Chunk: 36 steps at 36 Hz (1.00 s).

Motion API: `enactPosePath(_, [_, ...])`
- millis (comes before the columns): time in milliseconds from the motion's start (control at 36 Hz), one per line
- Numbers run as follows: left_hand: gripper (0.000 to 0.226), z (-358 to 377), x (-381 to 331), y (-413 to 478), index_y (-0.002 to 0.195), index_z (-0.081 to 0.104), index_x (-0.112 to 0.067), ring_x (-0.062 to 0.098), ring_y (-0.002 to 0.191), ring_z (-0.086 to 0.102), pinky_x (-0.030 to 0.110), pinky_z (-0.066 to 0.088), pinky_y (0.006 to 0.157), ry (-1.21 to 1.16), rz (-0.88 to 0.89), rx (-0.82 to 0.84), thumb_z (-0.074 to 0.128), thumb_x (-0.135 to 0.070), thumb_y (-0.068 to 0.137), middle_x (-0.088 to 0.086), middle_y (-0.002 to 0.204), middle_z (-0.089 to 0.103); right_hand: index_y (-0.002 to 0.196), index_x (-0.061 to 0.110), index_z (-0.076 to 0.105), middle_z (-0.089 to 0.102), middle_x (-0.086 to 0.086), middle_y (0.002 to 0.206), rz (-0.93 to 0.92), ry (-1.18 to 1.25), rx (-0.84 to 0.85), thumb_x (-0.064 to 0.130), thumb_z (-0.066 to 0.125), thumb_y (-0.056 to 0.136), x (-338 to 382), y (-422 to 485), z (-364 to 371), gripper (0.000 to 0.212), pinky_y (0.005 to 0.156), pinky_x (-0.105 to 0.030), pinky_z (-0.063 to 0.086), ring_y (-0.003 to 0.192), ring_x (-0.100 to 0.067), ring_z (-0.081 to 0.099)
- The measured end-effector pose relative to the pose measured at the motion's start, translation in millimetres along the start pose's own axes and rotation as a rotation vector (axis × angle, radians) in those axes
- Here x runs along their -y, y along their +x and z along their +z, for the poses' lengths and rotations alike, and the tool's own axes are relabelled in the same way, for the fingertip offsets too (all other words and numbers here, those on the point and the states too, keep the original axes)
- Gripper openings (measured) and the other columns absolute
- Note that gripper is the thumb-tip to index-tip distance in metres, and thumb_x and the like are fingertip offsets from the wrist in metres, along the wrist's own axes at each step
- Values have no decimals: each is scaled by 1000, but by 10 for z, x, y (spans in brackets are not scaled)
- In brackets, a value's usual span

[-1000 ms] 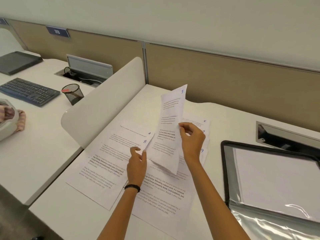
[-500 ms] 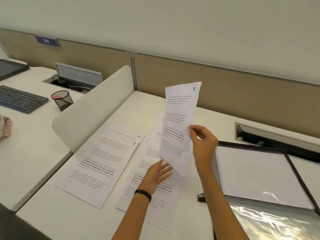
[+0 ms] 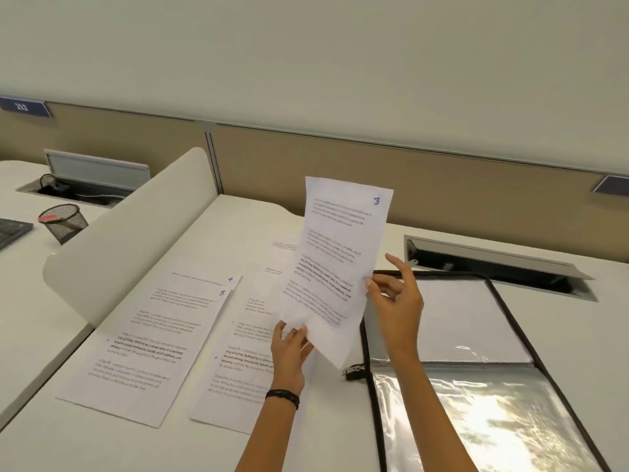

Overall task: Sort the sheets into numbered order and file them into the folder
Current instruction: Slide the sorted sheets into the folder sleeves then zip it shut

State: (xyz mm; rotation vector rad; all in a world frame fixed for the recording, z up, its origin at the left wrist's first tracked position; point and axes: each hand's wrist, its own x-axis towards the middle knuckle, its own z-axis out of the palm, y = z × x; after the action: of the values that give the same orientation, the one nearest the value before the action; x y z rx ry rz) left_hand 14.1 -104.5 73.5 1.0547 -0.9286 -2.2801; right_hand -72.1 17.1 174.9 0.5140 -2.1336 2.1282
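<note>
Sheet 3 [image 3: 335,253], printed and marked with a blue 3, hangs upright in the air over the desk. My right hand [image 3: 396,306] pinches its right edge. My left hand [image 3: 289,349] holds its lower edge from below. On the desk to the left lie sheet 5 [image 3: 146,342] on top of sheet 4 [image 3: 204,277]. A second stack of sheets [image 3: 245,356] lies partly hidden behind sheet 3 and my left hand. The open black folder [image 3: 452,321] with clear sleeves lies at the right, with a white page in its upper sleeve.
A curved white divider [image 3: 129,233] stands left of the sheets. A mesh pen cup [image 3: 64,221] and a keyboard edge [image 3: 12,231] sit on the neighbouring desk. An open cable hatch [image 3: 493,264] lies behind the folder. A metal clip [image 3: 352,371] juts from the folder's left edge.
Both hands carried sheet 3 to the right, toward the folder. My left hand came off the desk stack and took the sheet's lower edge.
</note>
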Motion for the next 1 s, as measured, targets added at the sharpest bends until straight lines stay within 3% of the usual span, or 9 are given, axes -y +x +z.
enactPosePath(194, [42,175,132,-105,128,43,-12,17,85,61,23,54,63,118,100,67,56,3,92,10,101,65,121,26,54,71,3,89,85,-9,-109,8,69,84,-73,-36,-507,44,73,-25,57,83,-12,69])
enactPosePath(361, [35,333,291,-224,124,46,-15,15,84,62,22,54,63,246,143,136,56,-1,93,9,102,68,118,18,53,69,-2,83,296,53,-191,14,68,86,-112,-52,-974,36,66,-29,59,76,-16,68])
enactPosePath(472, [36,429,406,-303,123,50,-16,15,86,63,22,55,64,311,147,188,58,-1,92,9,105,69,99,9,62,71,2,73,371,-6,-142,15,69,85,-187,-86,-1297,17,63,-32,59,74,-21,68])
enactPosePath(611, [34,564,546,-410,119,52,-19,11,80,65,20,54,60,391,134,229,57,0,91,7,101,69,82,4,65,71,-14,83,434,-52,-167,8,68,85,-273,-182,-1668,6,57,-27,57,72,-25,69])
enactPosePath(694, [32,646,629,-468,120,52,-15,13,79,65,20,53,57,436,132,255,57,-1,92,8,98,69,87,-2,61,68,-22,86,482,-44,-182,5,68,84,-309,-224,-1861,10,54,-28,58,72,-30,69])
enactPosePath(833, [29,809,786,-587,116,53,-14,18,81,67,23,54,58,495,138,317,56,0,91,10,100,70,104,7,59,67,-13,90,495,-52,-193,3,67,85,-310,-280,-2166,21,53,-27,57,77,-25,68])
enactPosePath(944, [26,959,941,-667,107,54,-18,18,89,67,22,55,62,505,149,370,53,3,92,8,106,66,102,0,62,68,-15,83,493,-108,-248,3,67,84,-352,-302,-2424,18,53,-29,58,74,-25,68])
enactPosePath(1000, [25,1023,1043,-680,116,51,-16,19,90,67,25,56,64,528,127,377,53,-4,95,6,105,66,96,-9,63,67,-24,86,498,-136,-299,5,69,83,-383,-309,-2556,20,54,-32,58,73,-26,68])
